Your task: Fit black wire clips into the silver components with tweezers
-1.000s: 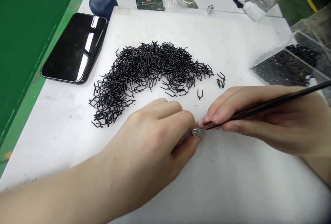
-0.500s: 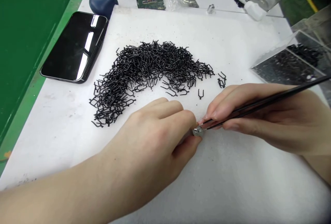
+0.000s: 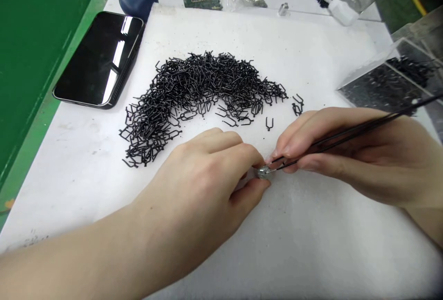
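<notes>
- my left hand [image 3: 194,180] is curled nearly shut, pinching a small metal part [image 3: 263,172] between thumb and fingers
- my right hand [image 3: 332,157] grips black tweezers [image 3: 360,133], their tips at that part
- a heap of black wire clips [image 3: 194,92] lies ahead of my left hand
- one loose clip [image 3: 269,123] stands just ahead of both hands

White sheet [image 3: 311,249] on a green-edged workbench [image 3: 58,166]
A curved heap of black bent wire clips [image 3: 204,83] lies on the sheet, with a few stray clips [image 3: 269,123] just beside it. A black smartphone [image 3: 98,60] sits at its left edge, a clear plastic tray [image 3: 380,87] at its right.
</notes>
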Motion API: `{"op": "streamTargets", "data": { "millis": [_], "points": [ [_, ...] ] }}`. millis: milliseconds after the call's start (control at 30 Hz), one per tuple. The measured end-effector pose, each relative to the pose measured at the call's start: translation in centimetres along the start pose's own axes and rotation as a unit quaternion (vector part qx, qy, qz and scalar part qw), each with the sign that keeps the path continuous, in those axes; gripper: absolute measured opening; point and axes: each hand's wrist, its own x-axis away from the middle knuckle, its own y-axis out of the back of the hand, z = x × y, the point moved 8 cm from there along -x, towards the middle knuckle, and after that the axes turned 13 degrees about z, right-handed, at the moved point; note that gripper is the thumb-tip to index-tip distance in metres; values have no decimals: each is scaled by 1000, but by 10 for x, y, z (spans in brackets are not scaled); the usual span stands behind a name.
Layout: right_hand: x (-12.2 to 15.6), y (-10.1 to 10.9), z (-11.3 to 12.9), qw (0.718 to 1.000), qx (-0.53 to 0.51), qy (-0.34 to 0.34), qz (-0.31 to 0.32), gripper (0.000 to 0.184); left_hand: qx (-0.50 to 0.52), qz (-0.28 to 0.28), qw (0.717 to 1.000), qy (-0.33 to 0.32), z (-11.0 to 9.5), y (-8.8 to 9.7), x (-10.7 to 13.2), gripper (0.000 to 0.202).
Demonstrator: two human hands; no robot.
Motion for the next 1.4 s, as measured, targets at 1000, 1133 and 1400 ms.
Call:
{"op": "streamTargets", "data": {
  "millis": [1000, 1133, 1400],
  "points": [
    [-5, 0, -3, 998, -44, -44, 15, 11, 8, 24, 1000, 16, 2, -4, -5, 14],
    [-1, 1, -5, 998, -40, -40, 16, 13, 12, 24, 1000, 14, 1, -1, -3, 12],
    [-4, -1, -5, 999, -43, -25, 12, 18, 33, -13, 999, 24, 3, -3, -2, 19]
  ]
}}
